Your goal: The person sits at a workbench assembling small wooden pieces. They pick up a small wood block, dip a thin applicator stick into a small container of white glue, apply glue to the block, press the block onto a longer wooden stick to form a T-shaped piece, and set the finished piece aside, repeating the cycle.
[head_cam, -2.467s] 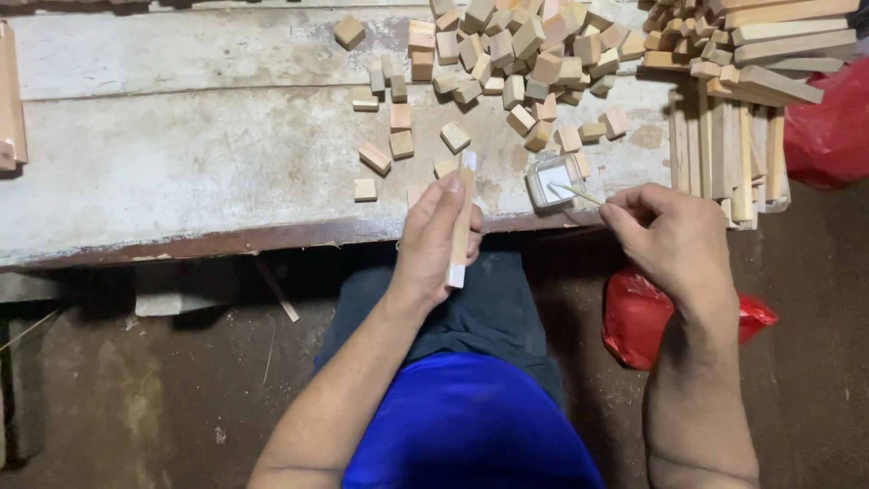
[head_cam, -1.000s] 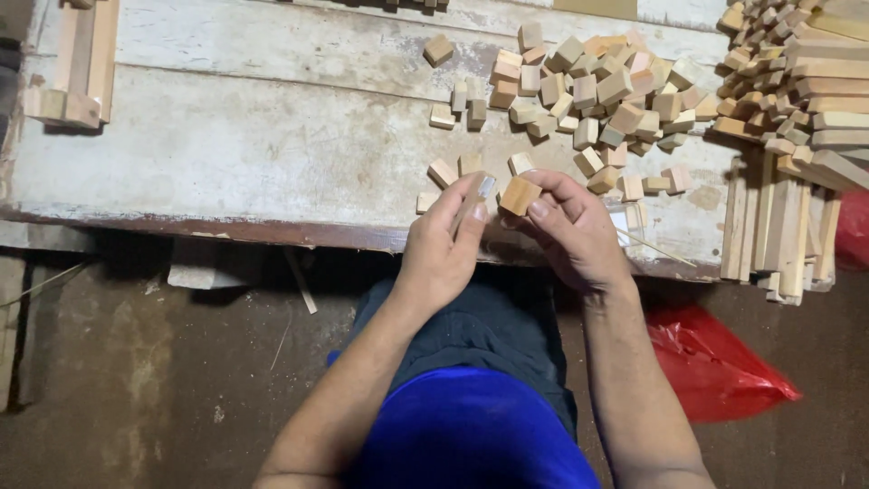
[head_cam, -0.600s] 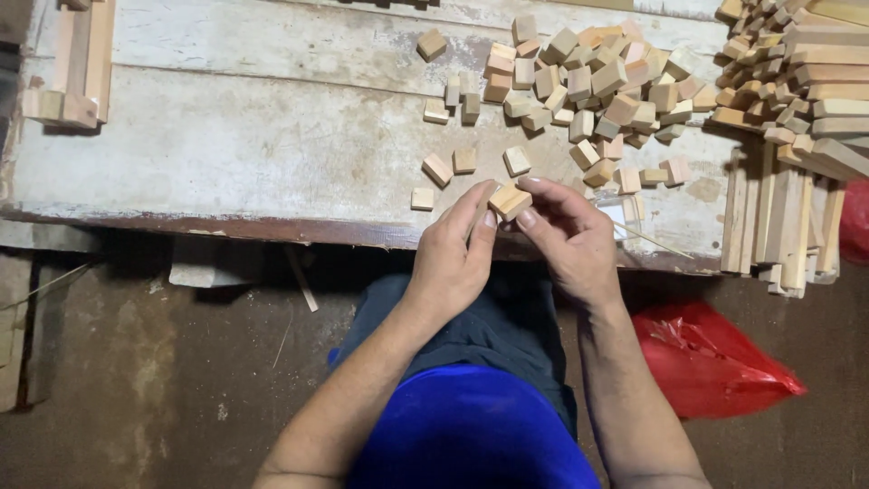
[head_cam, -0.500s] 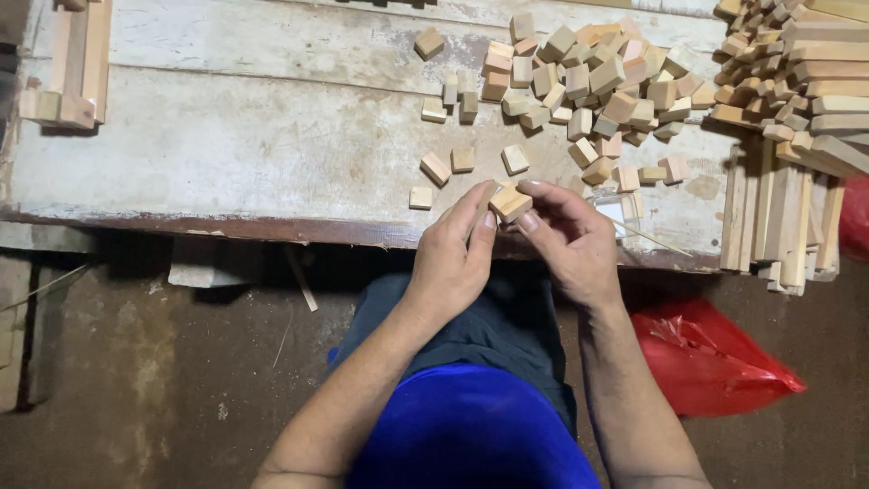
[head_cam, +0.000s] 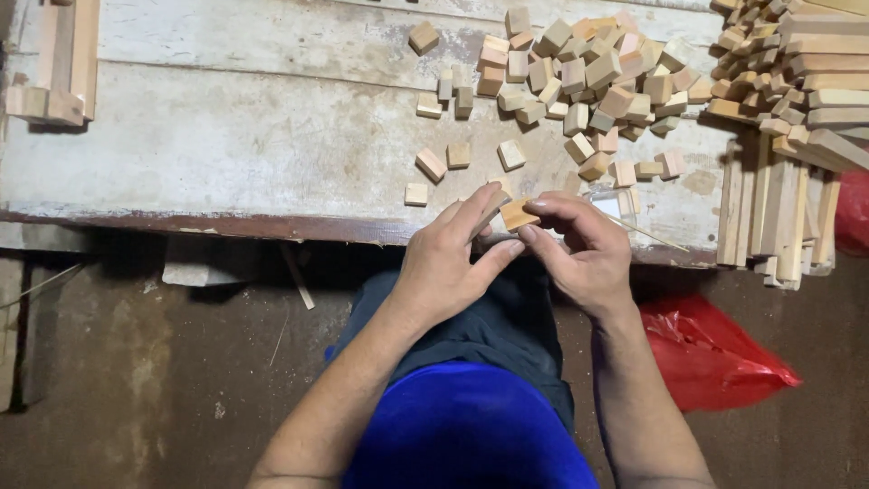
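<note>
My left hand [head_cam: 448,263] and my right hand [head_cam: 584,249] meet just over the front edge of the worn whitish workbench [head_cam: 226,145]. Between the left hand's fingers is a flat wooden strip [head_cam: 490,209], mostly hidden by the hand. The right hand's fingertips press a small wooden block [head_cam: 518,215] against the strip's end. A thin sliver of wood [head_cam: 648,234] also sticks out to the right from the right hand. Just behind the right hand, a small clear container [head_cam: 610,203] sits on the bench.
A heap of several small wooden blocks [head_cam: 588,77] lies at the back right, with loose blocks [head_cam: 431,164] nearer. Long wooden slats [head_cam: 778,190] are stacked at the right edge. A red plastic bag [head_cam: 715,353] lies on the floor. Wood pieces [head_cam: 56,86] sit far left.
Earlier my left hand held the strip upright while my right hand held the thin sliver near the container. Now both hands are together, with the block pressed to the strip.
</note>
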